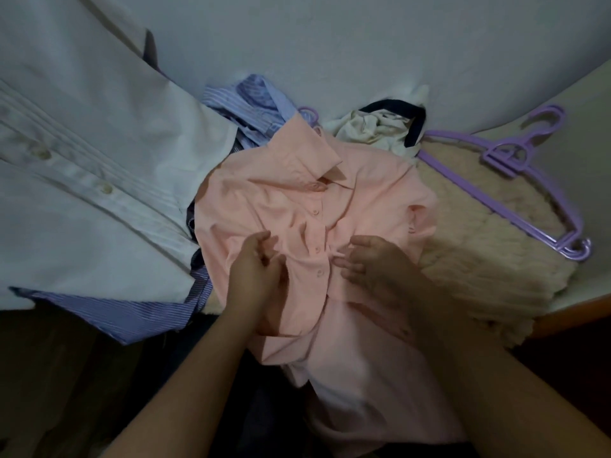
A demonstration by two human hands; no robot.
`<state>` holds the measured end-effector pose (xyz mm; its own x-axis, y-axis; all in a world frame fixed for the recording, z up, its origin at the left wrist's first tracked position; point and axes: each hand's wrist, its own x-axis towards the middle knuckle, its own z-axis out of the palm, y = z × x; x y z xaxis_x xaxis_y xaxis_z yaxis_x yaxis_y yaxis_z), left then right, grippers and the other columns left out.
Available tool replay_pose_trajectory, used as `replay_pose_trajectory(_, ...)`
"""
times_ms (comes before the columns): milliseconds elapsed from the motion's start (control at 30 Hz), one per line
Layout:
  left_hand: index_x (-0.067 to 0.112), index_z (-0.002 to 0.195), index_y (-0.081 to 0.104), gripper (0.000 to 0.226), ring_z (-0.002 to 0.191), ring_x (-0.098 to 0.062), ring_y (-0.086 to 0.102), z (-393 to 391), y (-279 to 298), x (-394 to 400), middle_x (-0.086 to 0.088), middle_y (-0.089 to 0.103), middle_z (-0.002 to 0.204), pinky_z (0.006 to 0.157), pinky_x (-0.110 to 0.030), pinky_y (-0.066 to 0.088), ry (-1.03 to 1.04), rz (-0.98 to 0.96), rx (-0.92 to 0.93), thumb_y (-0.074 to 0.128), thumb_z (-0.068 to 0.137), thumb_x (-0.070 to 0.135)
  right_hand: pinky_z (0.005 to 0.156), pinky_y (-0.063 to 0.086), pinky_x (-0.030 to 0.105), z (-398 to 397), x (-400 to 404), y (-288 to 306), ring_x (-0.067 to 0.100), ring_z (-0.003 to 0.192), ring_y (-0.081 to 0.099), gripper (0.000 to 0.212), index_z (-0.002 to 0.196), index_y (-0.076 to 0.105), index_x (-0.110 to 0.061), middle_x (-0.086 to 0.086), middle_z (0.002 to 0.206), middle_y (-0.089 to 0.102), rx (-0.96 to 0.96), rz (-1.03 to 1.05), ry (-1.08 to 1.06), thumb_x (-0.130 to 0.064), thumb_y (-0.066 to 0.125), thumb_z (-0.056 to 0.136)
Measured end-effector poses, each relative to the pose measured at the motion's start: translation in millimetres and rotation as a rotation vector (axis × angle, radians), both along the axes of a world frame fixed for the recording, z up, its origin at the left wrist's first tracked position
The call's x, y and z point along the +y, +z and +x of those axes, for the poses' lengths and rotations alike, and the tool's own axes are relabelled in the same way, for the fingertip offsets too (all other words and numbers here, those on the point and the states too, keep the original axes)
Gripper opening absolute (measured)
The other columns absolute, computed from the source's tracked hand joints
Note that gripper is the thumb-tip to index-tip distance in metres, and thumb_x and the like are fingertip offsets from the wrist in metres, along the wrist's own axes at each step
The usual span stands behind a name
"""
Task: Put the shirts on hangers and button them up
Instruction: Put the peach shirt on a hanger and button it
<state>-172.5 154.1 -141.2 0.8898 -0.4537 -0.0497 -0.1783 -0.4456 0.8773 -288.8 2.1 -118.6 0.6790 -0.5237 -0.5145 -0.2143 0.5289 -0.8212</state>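
The scene is seen through one wide-angle view only, taken from head height and aimed forward and steeply down. The pink shirt [297, 206] is held at the centre of the frame, close below the lens, with both forearms entering from the bottom edge. The wall [363, 44] is met at the top of the frame, bent into a curve by the lens. The right edge of the desk [582, 302] is caught at the frame's right side.
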Motion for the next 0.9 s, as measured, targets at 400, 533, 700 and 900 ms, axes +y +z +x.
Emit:
replay_pose_trajectory(400,0.018,0.145,0.031,0.062,0.115,-0.007,0.05,46,36,-60,0.003,0.052,0.13,0.101,-0.022,0.039,-0.176,-0.071,0.061,0.052,0.089,0.002,0.089,0.046,0.029,56,-65,43,0.022,0.112,0.058,0.047,0.132,0.041,-0.011,0.005,0.118,0.06,-0.187,-0.13,-0.088,0.008,0.045,0.089)
replay_pose_trajectory(533,0.023,0.138,0.042,0.052,0.11,0.013,0.05,20,26,-40,0.018,0.052,0.126,0.093,-0.008,0.042,-0.179,-0.132,-0.085,0.056,0.09,0.007,0.091,0.046,0.024,29,-56,19,0.013,0.116,0.055,0.05,0.129,0.047,-0.024,-0.004,0.129,0.052,-0.062,-0.432,-0.046,0.003,0.056,0.088)
replay_pose_trajectory(700,0.029,0.119,0.058,0.034,0.096,0.006,0.049,-3,15,-12,0.02,0.056,0.101,0.084,-0.007,0.039,-0.198,-0.093,-0.469,0.054,0.086,0.027,0.088,0.042,0.017,-16,-33,15,0.012,0.107,0.054,0.044,0.13,0.048,-0.019,-0.004,0.119,0.053,0.117,-0.849,-0.065,-0.002,0.048,0.09)
replay_pose_trajectory(900,0.029,0.112,0.065,0.037,0.076,-0.004,0.052,-18,4,11,0.017,0.061,0.08,0.074,-0.026,0.035,-0.304,0.149,-0.637,0.047,0.084,0.045,0.094,0.043,0.044,-57,-18,-6,0.028,0.107,0.053,0.043,0.13,0.05,-0.013,0.011,0.122,0.052,0.363,-1.055,-0.058,-0.017,0.06,0.088)
